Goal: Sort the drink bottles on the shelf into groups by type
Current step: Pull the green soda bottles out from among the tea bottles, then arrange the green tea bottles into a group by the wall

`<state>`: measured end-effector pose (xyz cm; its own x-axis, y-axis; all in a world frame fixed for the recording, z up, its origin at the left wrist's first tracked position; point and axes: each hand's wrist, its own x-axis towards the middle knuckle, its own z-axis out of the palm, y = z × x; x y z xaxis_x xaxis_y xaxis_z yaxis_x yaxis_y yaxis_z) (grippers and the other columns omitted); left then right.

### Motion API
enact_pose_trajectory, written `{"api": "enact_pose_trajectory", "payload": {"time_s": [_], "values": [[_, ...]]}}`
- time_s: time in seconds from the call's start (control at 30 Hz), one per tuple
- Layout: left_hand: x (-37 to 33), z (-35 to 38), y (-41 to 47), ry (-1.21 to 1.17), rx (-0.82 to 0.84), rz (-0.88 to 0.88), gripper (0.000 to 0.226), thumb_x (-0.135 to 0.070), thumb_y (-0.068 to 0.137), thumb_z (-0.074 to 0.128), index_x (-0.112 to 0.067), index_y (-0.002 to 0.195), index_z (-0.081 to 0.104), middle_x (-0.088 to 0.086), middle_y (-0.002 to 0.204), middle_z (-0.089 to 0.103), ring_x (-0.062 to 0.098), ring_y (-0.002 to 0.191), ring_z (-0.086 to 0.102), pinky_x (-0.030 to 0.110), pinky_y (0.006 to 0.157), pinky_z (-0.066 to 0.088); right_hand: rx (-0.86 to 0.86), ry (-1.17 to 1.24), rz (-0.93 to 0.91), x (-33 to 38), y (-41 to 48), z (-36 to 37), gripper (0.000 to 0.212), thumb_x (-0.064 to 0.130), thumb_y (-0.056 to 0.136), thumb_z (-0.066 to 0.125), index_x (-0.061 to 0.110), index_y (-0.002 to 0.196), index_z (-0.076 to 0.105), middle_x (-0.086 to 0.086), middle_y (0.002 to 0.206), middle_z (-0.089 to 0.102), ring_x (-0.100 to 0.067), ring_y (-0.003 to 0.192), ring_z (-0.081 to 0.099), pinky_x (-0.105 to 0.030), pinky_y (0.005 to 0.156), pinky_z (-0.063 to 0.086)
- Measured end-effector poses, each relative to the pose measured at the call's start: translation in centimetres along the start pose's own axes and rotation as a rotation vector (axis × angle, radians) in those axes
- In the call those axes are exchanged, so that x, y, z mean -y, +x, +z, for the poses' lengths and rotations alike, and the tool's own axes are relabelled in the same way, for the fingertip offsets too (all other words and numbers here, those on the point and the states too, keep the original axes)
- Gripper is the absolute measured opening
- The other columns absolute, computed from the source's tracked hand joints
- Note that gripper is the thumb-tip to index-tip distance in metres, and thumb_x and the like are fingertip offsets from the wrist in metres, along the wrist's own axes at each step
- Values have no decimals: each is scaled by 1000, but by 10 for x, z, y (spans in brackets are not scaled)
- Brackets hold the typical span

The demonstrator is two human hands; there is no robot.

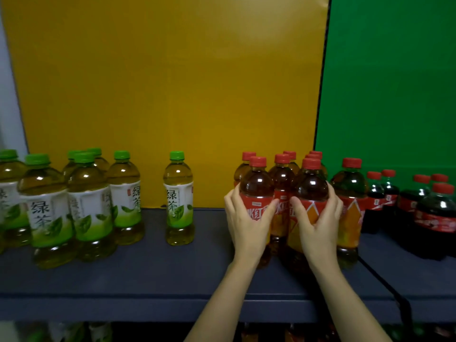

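Several green-tea bottles (pixel 49 208) with green caps stand grouped at the shelf's left, and one more green-tea bottle (pixel 179 198) stands alone near the middle. Several red-capped iced-tea bottles cluster right of centre. My left hand (pixel 246 218) wraps the front-left iced-tea bottle (pixel 256 186). My right hand (pixel 318 218) wraps the front-right iced-tea bottle (pixel 310 186). Another iced-tea bottle (pixel 350 208) stands just to the right of my right hand. Several dark cola bottles (pixel 434 215) with red caps fill the far right.
The dark blue shelf (pixel 148 272) has a yellow back panel (pixel 172 82) on the left and a green back panel (pixel 394 82) on the right. A black cable (pixel 385 285) crosses the shelf at the right front. A lower shelf holds more bottles, dimly seen.
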<state>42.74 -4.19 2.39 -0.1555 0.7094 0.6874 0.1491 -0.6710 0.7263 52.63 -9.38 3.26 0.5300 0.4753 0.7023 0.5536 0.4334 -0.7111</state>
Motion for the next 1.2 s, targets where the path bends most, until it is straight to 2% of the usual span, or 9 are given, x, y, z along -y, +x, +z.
{"api": "enact_pose_trajectory", "payload": {"time_s": [0.13, 0.2, 0.33, 0.47, 0.67, 0.8, 0.9, 1.0, 1.2], "values": [[-1, -24, -6, 90, 99, 44, 94, -72, 60, 61, -25, 137, 34, -14, 128, 32, 3, 123, 34, 30, 104, 38, 0, -130, 46, 2, -3, -4, 90, 61, 78, 55, 22, 147, 14, -1, 150, 18, -15, 139, 15, -41, 114, 19], [1, -51, -11, 114, 114, 89, 84, -76, 63, 55, -29, 131, 41, -19, 127, 32, -4, 124, 29, 19, 105, 29, -87, -167, -28, 11, -10, -6, 87, 59, 77, 53, 21, 146, 18, -1, 149, 20, -10, 136, 14, -38, 113, 18], [23, -116, -7, 189, -35, 128, 44, -56, 76, 53, -32, 113, 51, -16, 122, 42, -6, 119, 34, 4, 98, 22, -188, 7, -297, 44, -30, 10, 46, 23, 85, 56, 12, 127, 44, 15, 124, 39, -11, 123, 36, -29, 106, 32], [49, -169, 15, 295, -131, 63, 44, -33, 85, 57, -19, 125, 48, -4, 135, 39, 6, 128, 29, 17, 103, 21, -7, 250, -412, 76, -54, 57, 26, 6, 85, 51, 18, 107, 56, 9, 112, 54, -15, 111, 52, -30, 96, 41], [75, -205, 44, 426, -17, -40, 78, -14, 86, 62, -5, 146, 13, 10, 155, 14, 20, 143, 13, 16, 107, 9, 305, 79, -177, 73, -66, 144, 48, 15, 86, 62, 22, 128, 41, 14, 123, 43, -1, 117, 42, -21, 99, 36], [80, -210, 48, 332, 39, -58, 85, -10, 85, 63, -5, 146, 4, 9, 156, 8, 17, 144, 8, 18, 111, 7, 431, -93, 116, 55, -65, 185, 89, 30, 76, 74, 14, 144, 18, -4, 148, 25, -17, 135, 27, -30, 106, 28], [85, -214, 52, 275, 66, -50, 88, -10, 84, 63, -6, 146, 1, 8, 157, 5, 11, 142, 5, 19, 112, 8, 475, -90, 204, 48, -66, 208, 104, 36, 67, 80, 15, 144, 13, -6, 147, 28, -22, 133, 33, -37, 106, 35], [86, -216, 57, 229, 82, -66, 89, -9, 84, 63, -9, 147, -1, 6, 157, 5, 3, 137, 4, 17, 111, 8, 463, -144, 213, 43, -68, 223, 100, 36, 67, 80, 15, 140, 14, -5, 140, 38, -24, 126, 42, -40, 99, 41], [92, -213, 74, 206, 102, -163, 88, -8, 84, 64, -10, 147, 3, 9, 157, 10, 19, 144, 12, 22, 112, 11, 510, -82, 249, 34, -54, 226, 77, 26, 77, 73, 12, 133, 22, -5, 132, 46, -18, 119, 46, -34, 96, 42]]}}
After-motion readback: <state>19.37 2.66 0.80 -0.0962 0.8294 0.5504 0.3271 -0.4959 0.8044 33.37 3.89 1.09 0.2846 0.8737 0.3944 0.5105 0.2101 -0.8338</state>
